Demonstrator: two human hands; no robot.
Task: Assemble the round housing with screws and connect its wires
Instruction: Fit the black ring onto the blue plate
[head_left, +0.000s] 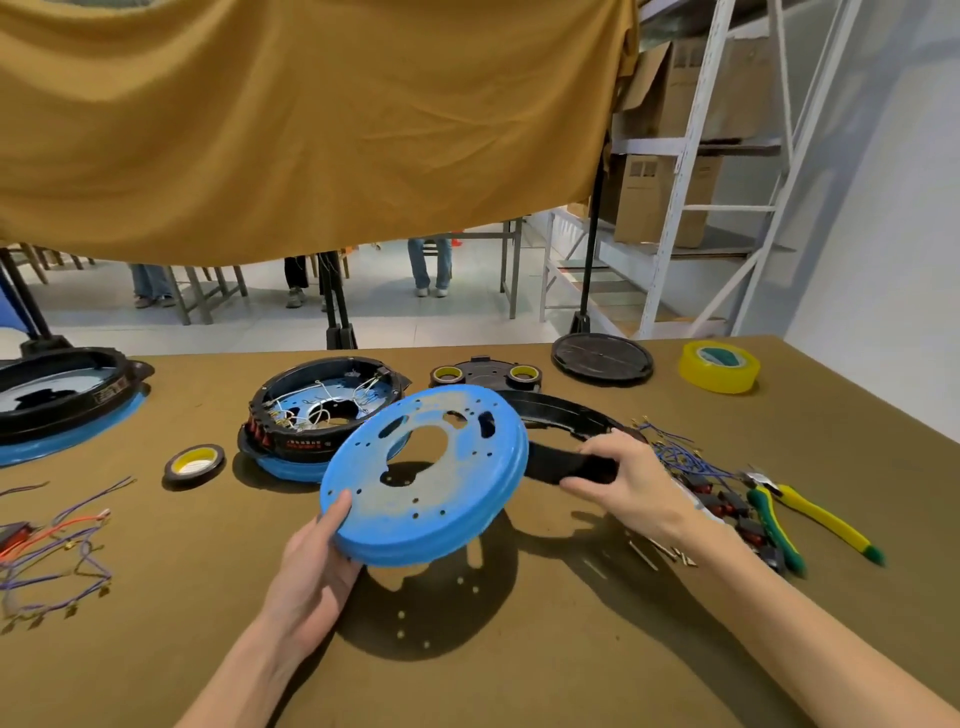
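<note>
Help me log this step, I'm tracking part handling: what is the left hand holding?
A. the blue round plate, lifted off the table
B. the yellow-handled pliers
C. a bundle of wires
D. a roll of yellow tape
A: the left hand grips the edge of the blue round plate, which is tilted above its shadow on the table.

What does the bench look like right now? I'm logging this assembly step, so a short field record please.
left hand: holds blue disc by its near rim, tilted, off the table
right hand: grips black ring
wired housing: behind the disc, on the table
pliers: right of the right hand
yellow tape: far right
</note>
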